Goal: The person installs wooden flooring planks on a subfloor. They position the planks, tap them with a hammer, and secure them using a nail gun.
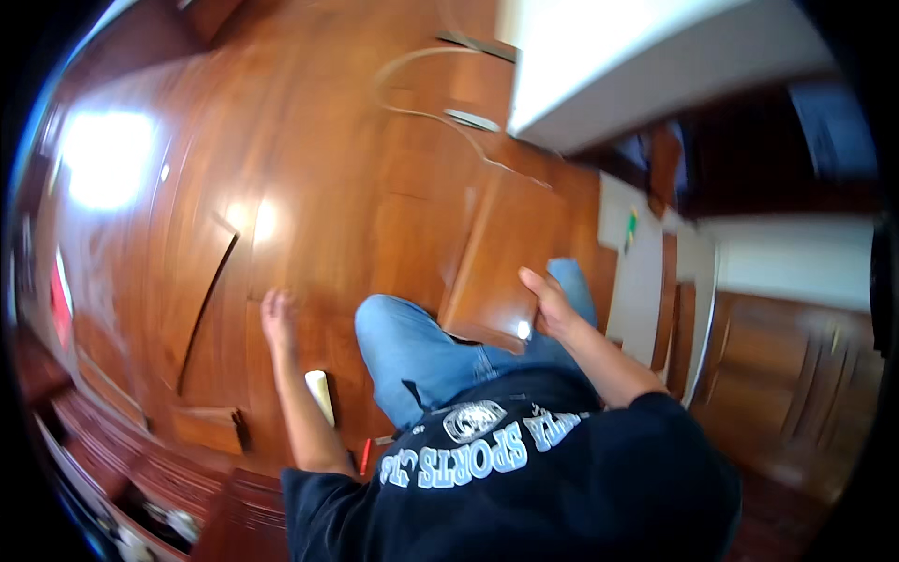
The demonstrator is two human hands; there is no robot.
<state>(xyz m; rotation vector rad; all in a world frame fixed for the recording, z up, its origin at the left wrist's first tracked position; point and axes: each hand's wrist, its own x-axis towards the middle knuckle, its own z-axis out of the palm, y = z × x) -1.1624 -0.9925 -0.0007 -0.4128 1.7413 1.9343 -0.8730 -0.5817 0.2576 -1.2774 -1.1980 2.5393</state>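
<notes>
My right hand (548, 304) grips the lower right edge of a brown wooden board (494, 258), held tilted above my jeans-clad legs. My left hand (279, 314) is held out left of my left knee, its fingers loosely apart with nothing visible in them. Below and right of that hand lies a pale cylindrical object (319, 393) on the wooden floor (328, 215). A small red item (365, 454) shows beside my left hip, partly hidden by my body. The picture is somewhat blurred by motion.
A thin dark strip (208, 309) and a short plank (206, 426) lie left. Ahead are a looped cable (393, 108) and a flat pale object (471, 119) near a white wall corner (543, 75). A green item (631, 225) and wooden pieces (674, 314) are right; carved dark furniture (159, 478) is lower left.
</notes>
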